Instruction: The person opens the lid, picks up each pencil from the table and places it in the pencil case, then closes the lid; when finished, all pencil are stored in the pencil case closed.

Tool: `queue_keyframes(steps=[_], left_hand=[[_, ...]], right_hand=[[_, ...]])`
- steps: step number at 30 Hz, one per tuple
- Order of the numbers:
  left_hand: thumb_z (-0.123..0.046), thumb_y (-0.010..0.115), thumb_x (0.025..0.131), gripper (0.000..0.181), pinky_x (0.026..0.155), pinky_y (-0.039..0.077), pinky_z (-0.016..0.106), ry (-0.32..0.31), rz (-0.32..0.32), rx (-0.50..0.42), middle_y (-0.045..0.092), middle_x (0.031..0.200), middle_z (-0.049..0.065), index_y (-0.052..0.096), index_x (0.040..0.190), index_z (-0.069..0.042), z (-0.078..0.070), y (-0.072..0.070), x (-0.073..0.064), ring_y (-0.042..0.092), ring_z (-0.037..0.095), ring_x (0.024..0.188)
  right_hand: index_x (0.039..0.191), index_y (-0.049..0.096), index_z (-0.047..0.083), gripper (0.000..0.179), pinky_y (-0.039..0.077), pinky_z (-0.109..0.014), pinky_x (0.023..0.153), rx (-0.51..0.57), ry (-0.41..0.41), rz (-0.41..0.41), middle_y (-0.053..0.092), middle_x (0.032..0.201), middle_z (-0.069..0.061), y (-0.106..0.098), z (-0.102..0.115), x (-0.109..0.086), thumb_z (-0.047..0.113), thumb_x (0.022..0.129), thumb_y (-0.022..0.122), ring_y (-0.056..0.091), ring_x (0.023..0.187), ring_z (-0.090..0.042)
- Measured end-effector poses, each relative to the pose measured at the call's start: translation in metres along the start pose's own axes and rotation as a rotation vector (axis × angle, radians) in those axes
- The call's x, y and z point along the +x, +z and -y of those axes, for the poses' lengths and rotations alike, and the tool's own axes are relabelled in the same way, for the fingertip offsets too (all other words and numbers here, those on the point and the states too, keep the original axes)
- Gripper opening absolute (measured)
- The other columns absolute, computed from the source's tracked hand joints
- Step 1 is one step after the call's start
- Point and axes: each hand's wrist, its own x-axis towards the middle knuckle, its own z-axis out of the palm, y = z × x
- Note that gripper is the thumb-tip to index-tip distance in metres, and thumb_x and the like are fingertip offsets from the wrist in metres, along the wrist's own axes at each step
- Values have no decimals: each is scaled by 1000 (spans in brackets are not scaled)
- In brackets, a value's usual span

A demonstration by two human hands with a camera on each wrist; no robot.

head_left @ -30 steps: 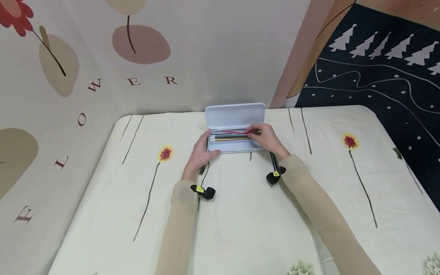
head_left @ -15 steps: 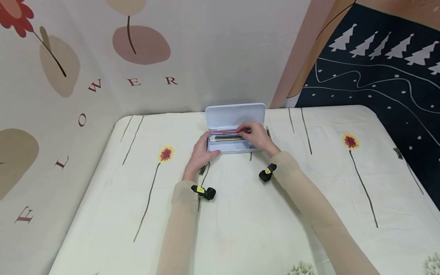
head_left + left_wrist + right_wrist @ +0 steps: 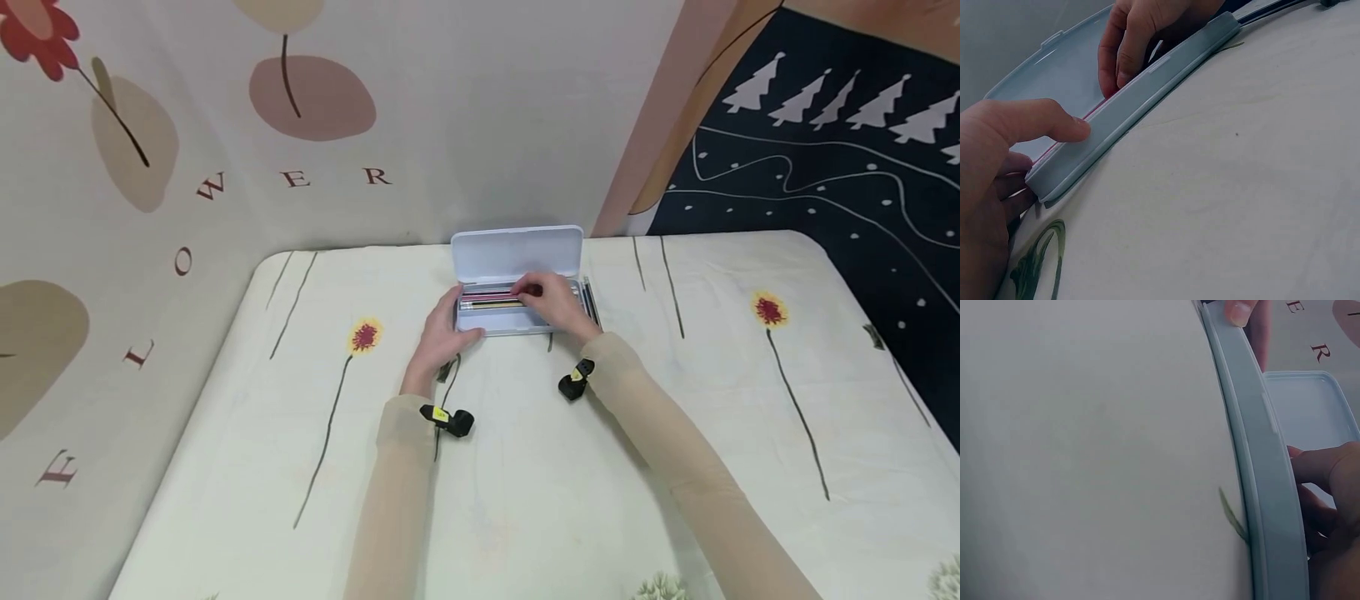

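Note:
A pale blue pencil case (image 3: 498, 323) stands at the far side of the table with its lid (image 3: 517, 254) raised. Several pencils (image 3: 487, 306) lie side by side inside it. My left hand (image 3: 438, 337) grips the case's left end, its thumb over the front wall (image 3: 1110, 125). Reaching into the case, my right hand (image 3: 555, 302) pinches a pinkish-red pencil (image 3: 487, 295) that lies along the other pencils. The fingertips are partly hidden behind the front wall in the right wrist view, where that hand (image 3: 1335, 494) shows at the right edge.
Several dark pencils (image 3: 591, 302) lie on the table just right of the case. A white cloth (image 3: 510, 467) printed with flowers covers the table. Behind stands a patterned wall hanging (image 3: 495, 125), with a dark one (image 3: 810, 175) at the right.
My right hand has moved left and lowered the pinkish-red pencil in among the others. The dark pencils right of the case show more now. My left hand stays on the case.

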Motion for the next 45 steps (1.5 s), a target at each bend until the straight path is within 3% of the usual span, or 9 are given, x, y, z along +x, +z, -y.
queue_keyframes(steps=[17,22,30,40,45], left_hand=[[-6,73,77,86,115,18,36,-9,-6,0,33,152,11,29,151,-6,0,1,0,26,24,141],[-6,74,76,87,115,18,38,-17,-12,-13,33,152,11,29,151,-7,0,1,0,26,24,140],[-7,74,76,87,115,17,38,-16,-7,12,32,153,10,30,151,-8,2,3,2,25,24,141],[-7,74,75,86,115,17,38,-12,-12,10,34,152,8,32,151,-11,3,3,2,26,23,140],[-8,73,76,86,115,17,37,-11,-13,14,34,152,9,31,151,-10,2,3,2,26,23,140]], right_hand=[[103,72,0,17,45,-38,92,42,18,-37,68,108,-14,-12,-5,-12,2,90,61,58,103,-26],[102,71,-1,16,47,-40,89,72,13,-51,68,105,-14,-20,-5,-21,1,91,61,60,99,-27],[98,71,-4,14,49,-36,80,115,-58,-108,69,96,-12,-31,-13,-35,-1,89,60,61,89,-25],[103,70,-6,15,46,-29,73,124,2,-149,67,103,-17,-46,-20,-52,-2,91,61,59,85,-25],[104,69,-6,17,48,-35,84,152,46,-170,65,108,-19,-53,-23,-60,-1,91,61,59,97,-27]])
